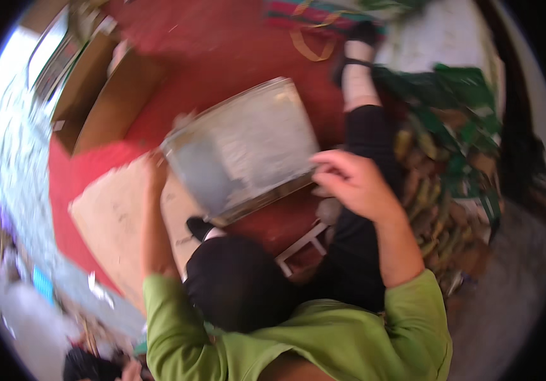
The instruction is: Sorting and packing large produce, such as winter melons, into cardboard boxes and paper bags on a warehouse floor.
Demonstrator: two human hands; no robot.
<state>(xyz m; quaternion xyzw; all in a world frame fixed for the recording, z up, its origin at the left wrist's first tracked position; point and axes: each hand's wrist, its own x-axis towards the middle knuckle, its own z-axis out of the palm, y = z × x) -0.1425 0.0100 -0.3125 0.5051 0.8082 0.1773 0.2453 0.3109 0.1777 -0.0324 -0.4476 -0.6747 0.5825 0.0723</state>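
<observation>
The left hand blurs at the left of the grey box, grip unclear. The right hand half-curls at its right, contact hard to tell.

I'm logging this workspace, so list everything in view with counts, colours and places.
Boxy object: 1, greyish, centre
Cardboard sheet: 1, tan, left
Open carton: 1, brown, upper left
Striped item: 1, red and green, top
Green pieces: uncountable, green, right
Heap: uncountable pieces, brownish yellow, right
White frame: 1, white, between legs
Sheeting: pale blue, left
Floor: red, beneath
Blurred clutter: uncountable, mixed, edges
Shoes: 2, black, ahead
Trouser legs: 2, black
Sleeves: 2, green
Left hand: 1, bare, object's left corner
Right hand: 1, bare, object's right edge; contact unclear
</observation>
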